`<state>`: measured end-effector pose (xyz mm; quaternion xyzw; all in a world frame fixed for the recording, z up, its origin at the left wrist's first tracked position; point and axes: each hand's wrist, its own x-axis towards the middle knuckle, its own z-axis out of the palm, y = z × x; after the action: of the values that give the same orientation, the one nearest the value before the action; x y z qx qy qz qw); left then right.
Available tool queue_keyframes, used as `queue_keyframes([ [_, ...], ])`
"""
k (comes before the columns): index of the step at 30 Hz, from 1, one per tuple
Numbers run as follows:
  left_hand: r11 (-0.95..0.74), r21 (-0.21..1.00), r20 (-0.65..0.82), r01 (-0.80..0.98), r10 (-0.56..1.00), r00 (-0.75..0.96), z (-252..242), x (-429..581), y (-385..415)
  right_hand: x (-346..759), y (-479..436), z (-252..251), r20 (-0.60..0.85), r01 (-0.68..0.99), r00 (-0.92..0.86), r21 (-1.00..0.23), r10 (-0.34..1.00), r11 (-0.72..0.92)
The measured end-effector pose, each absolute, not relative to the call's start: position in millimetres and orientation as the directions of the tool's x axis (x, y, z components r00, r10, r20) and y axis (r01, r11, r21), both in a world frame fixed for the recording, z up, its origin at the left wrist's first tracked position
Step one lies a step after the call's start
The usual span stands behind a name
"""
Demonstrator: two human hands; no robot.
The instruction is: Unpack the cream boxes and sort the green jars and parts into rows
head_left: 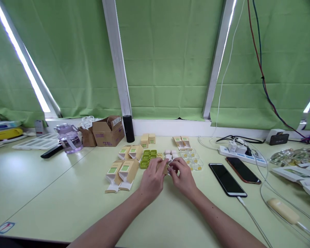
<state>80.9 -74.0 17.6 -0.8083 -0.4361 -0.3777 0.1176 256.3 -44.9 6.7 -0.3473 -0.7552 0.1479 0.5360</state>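
Note:
My left hand (152,178) is closed around a small cream cardboard box (165,169), mostly hidden by the fingers. My right hand (184,176) pinches at the right end of that box, at what looks like its white flap. Left of my hands lie several cream boxes with green labels (128,169), their white flaps hanging open. Beyond my left hand are green square cups (145,159) and small yellowish pieces (159,155). Small pale pink blocks (167,152) sit just past my fingertips. To their right are clear plastic cups (193,160) with yellow bits in them.
Two closed boxes (148,140) and two open ones (182,142) stand farther back. On the right lie two phones (227,179) (243,170), a power strip (243,156), cables and a cream-coloured device (283,210). A purple bottle (69,138), carton (108,132) and black cylinder (128,129) stand back left.

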Motion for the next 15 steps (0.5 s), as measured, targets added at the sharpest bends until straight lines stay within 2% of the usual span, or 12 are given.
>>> queue_keyframes([
  [8, -0.582, 0.092, 0.699, 0.808, 0.616, 0.363, 18.0, 81.2, -74.5, 251.3, -42.1, 2.6, 0.681, 0.355, -0.097, -0.658, 0.726, 0.665],
  [15, -0.544, 0.101, 0.733, 0.833, 0.606, 0.307, 25.6, 79.0, -74.4, 254.7, -45.1, 7.2, 0.567, 0.142, 0.005, -0.816, 0.823, 0.561],
])
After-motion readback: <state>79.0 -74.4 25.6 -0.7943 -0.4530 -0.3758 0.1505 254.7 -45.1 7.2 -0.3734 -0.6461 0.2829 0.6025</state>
